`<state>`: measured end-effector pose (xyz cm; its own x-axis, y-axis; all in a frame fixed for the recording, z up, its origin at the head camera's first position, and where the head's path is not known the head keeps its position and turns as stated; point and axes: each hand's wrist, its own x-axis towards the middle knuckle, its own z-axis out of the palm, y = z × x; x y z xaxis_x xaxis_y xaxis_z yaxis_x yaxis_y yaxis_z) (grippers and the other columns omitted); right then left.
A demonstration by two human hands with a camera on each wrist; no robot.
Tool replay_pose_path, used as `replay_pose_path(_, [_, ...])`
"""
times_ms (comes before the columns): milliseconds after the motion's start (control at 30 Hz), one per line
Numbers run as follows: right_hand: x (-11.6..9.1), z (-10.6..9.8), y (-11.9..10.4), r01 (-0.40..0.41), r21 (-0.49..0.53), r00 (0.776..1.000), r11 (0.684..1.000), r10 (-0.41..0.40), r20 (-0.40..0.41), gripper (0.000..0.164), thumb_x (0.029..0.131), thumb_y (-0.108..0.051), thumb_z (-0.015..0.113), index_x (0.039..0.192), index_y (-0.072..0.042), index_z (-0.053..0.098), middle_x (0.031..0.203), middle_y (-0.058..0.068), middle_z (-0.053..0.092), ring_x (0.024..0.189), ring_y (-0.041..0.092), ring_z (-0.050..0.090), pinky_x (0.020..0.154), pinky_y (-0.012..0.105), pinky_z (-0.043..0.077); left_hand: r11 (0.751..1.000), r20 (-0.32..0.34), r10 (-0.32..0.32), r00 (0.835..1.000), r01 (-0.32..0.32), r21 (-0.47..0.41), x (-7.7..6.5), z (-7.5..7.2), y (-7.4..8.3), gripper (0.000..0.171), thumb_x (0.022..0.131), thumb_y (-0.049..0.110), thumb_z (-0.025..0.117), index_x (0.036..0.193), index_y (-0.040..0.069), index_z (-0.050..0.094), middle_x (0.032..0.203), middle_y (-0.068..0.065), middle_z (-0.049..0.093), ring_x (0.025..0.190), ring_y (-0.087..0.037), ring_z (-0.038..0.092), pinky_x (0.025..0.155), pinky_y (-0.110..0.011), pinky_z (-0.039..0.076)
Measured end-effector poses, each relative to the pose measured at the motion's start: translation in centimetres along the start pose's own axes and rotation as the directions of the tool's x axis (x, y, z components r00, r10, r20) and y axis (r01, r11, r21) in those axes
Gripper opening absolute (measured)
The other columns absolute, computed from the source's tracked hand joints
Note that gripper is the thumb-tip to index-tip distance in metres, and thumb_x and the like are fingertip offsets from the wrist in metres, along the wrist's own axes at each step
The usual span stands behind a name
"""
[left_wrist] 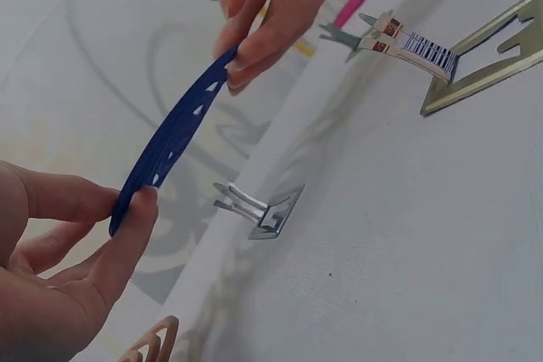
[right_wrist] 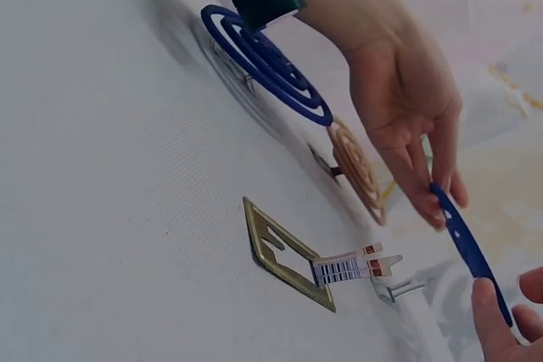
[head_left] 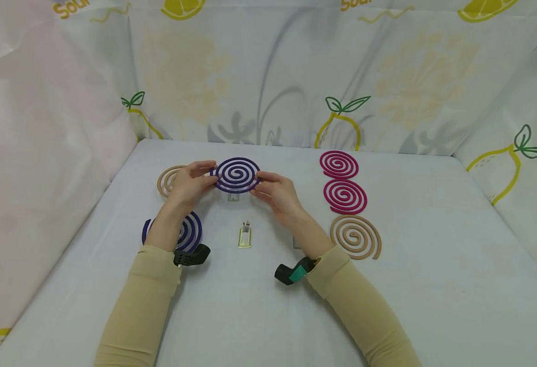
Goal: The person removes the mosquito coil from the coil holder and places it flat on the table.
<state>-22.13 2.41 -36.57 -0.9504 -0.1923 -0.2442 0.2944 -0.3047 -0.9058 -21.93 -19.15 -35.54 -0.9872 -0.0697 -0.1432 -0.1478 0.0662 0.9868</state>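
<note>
A dark purple mosquito coil [head_left: 236, 175] is held up in the air between both hands at the back of the table. My left hand [head_left: 188, 186] pinches its left edge, and my right hand [head_left: 279, 197] pinches the right edge. In the left wrist view the coil [left_wrist: 174, 137] appears nearly edge-on, thumbs and fingers at its two ends. Below it on the table stands a small silver coil stand [head_left: 234, 198] with upright prongs. A gold-coloured stand [head_left: 245, 245] with a barcode strip on its prongs is closer to me.
Left, a second purple coil [head_left: 197, 229] and a tan coil [head_left: 162, 182] sit raised on stands, partly behind my left arm. Right, two pink coils [head_left: 339, 164] and another tan coil [head_left: 355, 237] form a column. Another stand [head_left: 297, 243] is half hidden by my right wrist.
</note>
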Motion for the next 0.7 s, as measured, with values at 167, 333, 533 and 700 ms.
replay_pose_path(167, [0.0,-0.1,-0.3,0.015,0.023,1.0,1.0,-0.015,-0.009,0.04,0.092,0.012,0.055,0.131,0.003,0.06,0.126,0.015,0.061,0.096,0.019,0.063,0.095,0.032,0.057,0.998,0.003,-0.011,1.0,0.011,-0.06,-0.1,0.2,0.3,0.05,0.096,-0.003,0.059,0.145,-0.002,0.046,0.151,-0.019,0.045,0.1,-0.008,0.061,0.085,-0.015,0.056])
replay_pose_path(333, [0.1,-0.3,-0.7,0.033,0.041,0.999,0.999,-0.032,-0.021,0.039,0.091,0.013,0.054,0.129,0.006,0.06,0.121,0.015,0.062,0.091,0.017,0.064,0.092,0.03,0.058,0.993,0.01,-0.005,1.0,0.006,-0.12,-0.2,0.5,0.5,0.05,0.096,-0.004,0.058,0.144,-0.003,0.045,0.148,-0.02,0.046,0.098,-0.007,0.062,0.088,-0.017,0.056])
replay_pose_path(533, [0.1,-0.6,-1.2,0.046,0.059,0.999,0.997,-0.045,-0.028,0.037,0.092,0.013,0.054,0.128,0.007,0.06,0.117,0.014,0.064,0.091,0.017,0.066,0.09,0.03,0.059,0.97,0.023,0.012,1.0,-0.006,-0.244,-0.2,0.9,0.5,0.038,0.096,-0.007,0.058,0.133,0.0,0.053,0.127,-0.015,0.056,0.093,-0.006,0.065,0.086,-0.017,0.056])
replay_pose_path(700, [0.2,-0.9,-1.5,0.06,0.078,0.998,0.995,-0.056,-0.041,0.037,0.093,0.012,0.053,0.13,0.008,0.06,0.116,0.013,0.063,0.088,0.016,0.066,0.092,0.032,0.058,0.958,0.042,0.012,0.999,0.001,-0.286,-0.1,1.4,0.4,0.042,0.096,-0.008,0.056,0.137,-0.006,0.049,0.118,-0.008,0.059,0.093,-0.006,0.065,0.086,-0.017,0.056])
